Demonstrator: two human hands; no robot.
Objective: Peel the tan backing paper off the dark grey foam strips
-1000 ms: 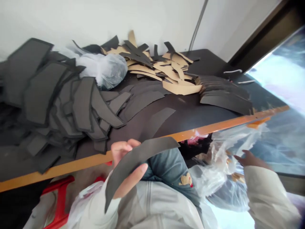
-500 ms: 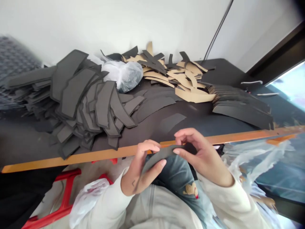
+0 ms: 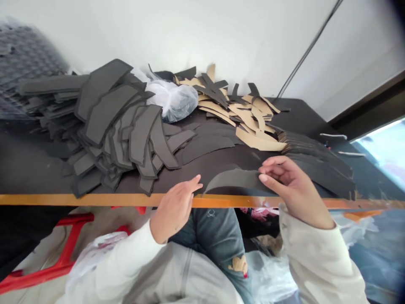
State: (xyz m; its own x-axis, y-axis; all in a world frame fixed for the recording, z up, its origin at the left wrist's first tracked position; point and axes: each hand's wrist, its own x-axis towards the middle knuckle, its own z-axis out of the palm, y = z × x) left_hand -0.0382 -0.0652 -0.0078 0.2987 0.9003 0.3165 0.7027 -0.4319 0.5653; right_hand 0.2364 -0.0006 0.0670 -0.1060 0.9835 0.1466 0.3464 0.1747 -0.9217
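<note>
A curved dark grey strip (image 3: 232, 179) is pinched at its right end between the thumb and fingers of my right hand (image 3: 289, 185), just over the table's front edge. My left hand (image 3: 175, 209) is off the strip's left tip, its fingers stretched out and holding nothing. To the left lies a big heap of thick grey foam pieces (image 3: 109, 114). Fanned thin dark pieces (image 3: 207, 143) lie flat behind the strip. Right of them is a row of stacked dark curved pieces (image 3: 319, 164), partly behind my right hand.
Tan and black strips (image 3: 249, 118) are piled at the back, beside a knotted clear plastic bag (image 3: 177, 101). The black table (image 3: 171, 179) has an orange front edge. A red stool frame (image 3: 71, 245) stands below left.
My left hand has let go of the strip and opened. My right hand has moved right and up with the strip, now over the table. The view has shifted slightly.
</note>
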